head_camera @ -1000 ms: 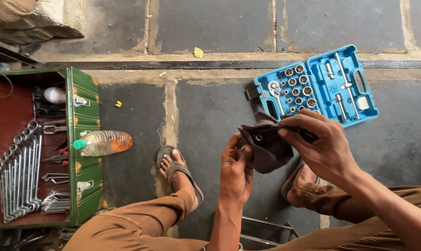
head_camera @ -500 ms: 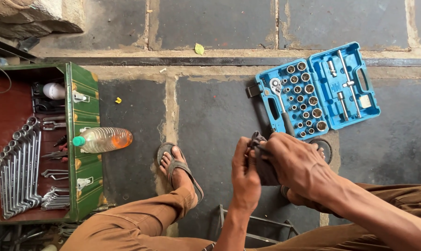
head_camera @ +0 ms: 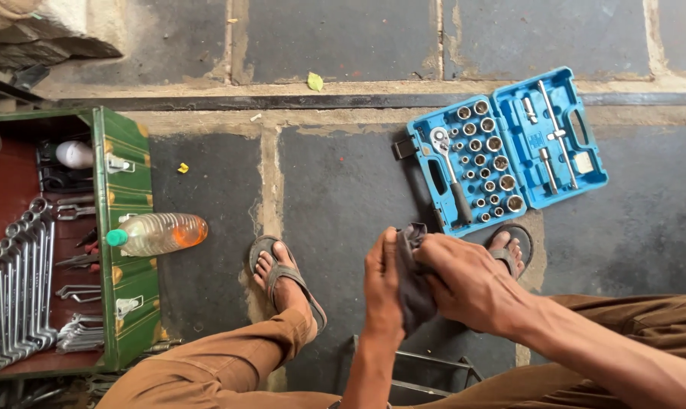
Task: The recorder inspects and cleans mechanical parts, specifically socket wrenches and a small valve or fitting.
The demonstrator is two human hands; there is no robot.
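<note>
- Gripping a dark cloth (head_camera: 412, 284) between them, both hands met in front of the seated person's knees; the left hand (head_camera: 383, 284) closed on the cloth's near side, fingers curled up around it.
- Right hand (head_camera: 468, 284) lay over the other side of the same cloth, wrapped tight, so the rag was bunched between the two palms and held above the stone floor (head_camera: 343, 189).
- Whether anything was folded inside the cloth, I could not tell.
- Just beyond the hands sat an open blue socket case (head_camera: 509, 151), sockets in rows and a ratchet (head_camera: 450, 170) lying in its left half.
- One sandalled foot (head_camera: 282, 276) rested left of the hands, the other foot (head_camera: 509, 246) peeked out just behind the right hand, near the case.
- Farther left stood an open green toolbox (head_camera: 127, 235) with spanners (head_camera: 17, 295) ranged inside, and a plastic bottle (head_camera: 157, 233) of pale oil lay across its lid.
</note>
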